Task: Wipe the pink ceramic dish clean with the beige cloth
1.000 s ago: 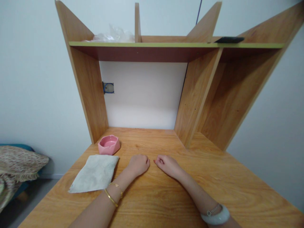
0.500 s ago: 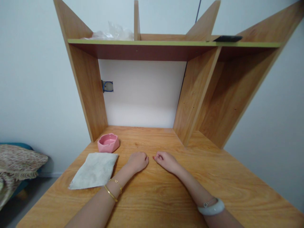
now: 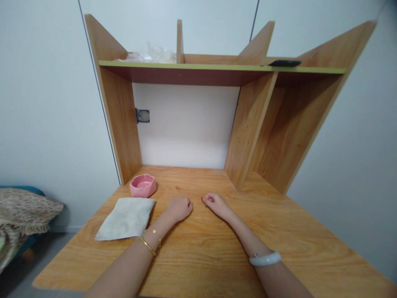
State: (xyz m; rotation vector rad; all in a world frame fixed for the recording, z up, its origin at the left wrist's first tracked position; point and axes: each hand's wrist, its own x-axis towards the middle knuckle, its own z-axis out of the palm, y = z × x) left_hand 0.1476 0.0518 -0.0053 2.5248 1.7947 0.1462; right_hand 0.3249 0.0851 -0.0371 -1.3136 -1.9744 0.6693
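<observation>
My left hand [image 3: 180, 208] rests on the wooden desk [image 3: 198, 256] as a loose fist, with nothing seen in it. Just right of it, a short gap away, my right hand [image 3: 217, 204] lies on the desktop too, its fingers curled in and nothing showing between them. Left of my left hand a pale grey folded cloth [image 3: 126, 217] lies flat, its right corner close to my forearm. Behind that cloth stands a pink angular ashtray [image 3: 143, 189], nearest to my left hand.
A shelf unit [image 3: 192, 70] rises at the back of the desk, with side and divider panels. On its upper shelf are a clear plastic bag [image 3: 151, 54] and a dark flat object [image 3: 284, 63]. A wall socket opening [image 3: 143, 116] shows at back left. A patterned blanket [image 3: 27, 211] lies far left.
The view has shifted back and up slightly, so more of the shelf top and the desk's front edge show. Both hands stay curled on the desk, the gap between them slightly wider.
</observation>
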